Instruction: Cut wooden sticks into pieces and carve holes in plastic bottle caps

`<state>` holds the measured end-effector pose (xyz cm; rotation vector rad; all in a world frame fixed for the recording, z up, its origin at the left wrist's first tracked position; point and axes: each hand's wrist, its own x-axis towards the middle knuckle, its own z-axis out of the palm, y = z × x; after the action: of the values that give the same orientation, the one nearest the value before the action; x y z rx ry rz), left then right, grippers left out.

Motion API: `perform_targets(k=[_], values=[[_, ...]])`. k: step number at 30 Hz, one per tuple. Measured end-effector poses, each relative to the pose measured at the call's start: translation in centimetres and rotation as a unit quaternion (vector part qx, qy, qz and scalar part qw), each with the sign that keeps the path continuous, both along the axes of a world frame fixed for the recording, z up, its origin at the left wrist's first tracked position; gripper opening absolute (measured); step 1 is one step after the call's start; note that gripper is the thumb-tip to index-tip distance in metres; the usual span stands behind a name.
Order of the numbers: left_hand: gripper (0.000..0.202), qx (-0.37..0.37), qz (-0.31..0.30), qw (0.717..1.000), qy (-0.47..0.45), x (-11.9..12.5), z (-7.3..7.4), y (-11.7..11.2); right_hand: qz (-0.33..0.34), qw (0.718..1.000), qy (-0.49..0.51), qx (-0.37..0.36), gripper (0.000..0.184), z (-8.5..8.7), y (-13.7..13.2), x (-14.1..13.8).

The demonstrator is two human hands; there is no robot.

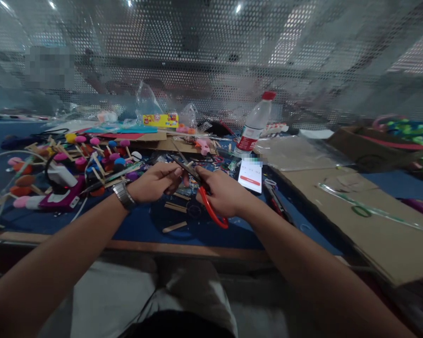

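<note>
My right hand (221, 193) grips red-handled scissors (211, 210), whose dark blades (183, 167) point up and left and stand apart. My left hand (157, 182), with a metal watch (124, 195) on the wrist, is closed in a pinch right at the blades; what it pinches is too small to name. Loose wooden sticks (175, 227) lie on the blue table top (141, 225) just below both hands.
Left: a heap of sticks with coloured pom-poms (91, 155) and a glue gun (61, 188). Behind the hands: a phone (251, 174), a red-capped water bottle (255, 123), a yellow box (160, 120). Right: cardboard sheets (356, 206) and a box (366, 143). A perforated screen backs the table.
</note>
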<state>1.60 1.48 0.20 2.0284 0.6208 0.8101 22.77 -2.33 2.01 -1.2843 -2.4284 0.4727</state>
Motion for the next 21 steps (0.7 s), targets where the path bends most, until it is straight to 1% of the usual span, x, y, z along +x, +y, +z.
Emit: perform_targets(k=[4, 5, 8, 10, 14, 21], values=[[0.049, 0.008, 0.027, 1.000, -0.012, 0.53, 0.19, -0.29, -0.004, 1.000, 0.006, -0.006, 0.022, 0.13, 0.21, 0.12], [0.048, 0.027, 0.040, 0.999, -0.010, 0.64, 0.26, -0.33, -0.007, 1.000, 0.008, -0.005, 0.021, 0.10, 0.28, 0.13], [0.044, 0.114, 0.093, 0.989, 0.011, 0.87, 0.41, -0.38, -0.019, 1.000, 0.013, -0.002, 0.018, -0.07, 0.41, 0.05], [0.043, 0.149, 0.115, 0.982, 0.023, 0.91, 0.41, -0.36, -0.029, 0.999, 0.016, -0.003, 0.019, -0.18, 0.38, -0.07], [0.048, 0.145, 0.110, 0.983, 0.022, 0.73, 0.30, -0.26, -0.037, 0.999, 0.018, -0.009, 0.030, -0.26, 0.13, -0.30], [0.054, 0.125, 0.082, 0.988, 0.023, 0.49, 0.45, -0.32, -0.032, 0.999, 0.000, -0.006, 0.039, -0.31, 0.02, -0.29]])
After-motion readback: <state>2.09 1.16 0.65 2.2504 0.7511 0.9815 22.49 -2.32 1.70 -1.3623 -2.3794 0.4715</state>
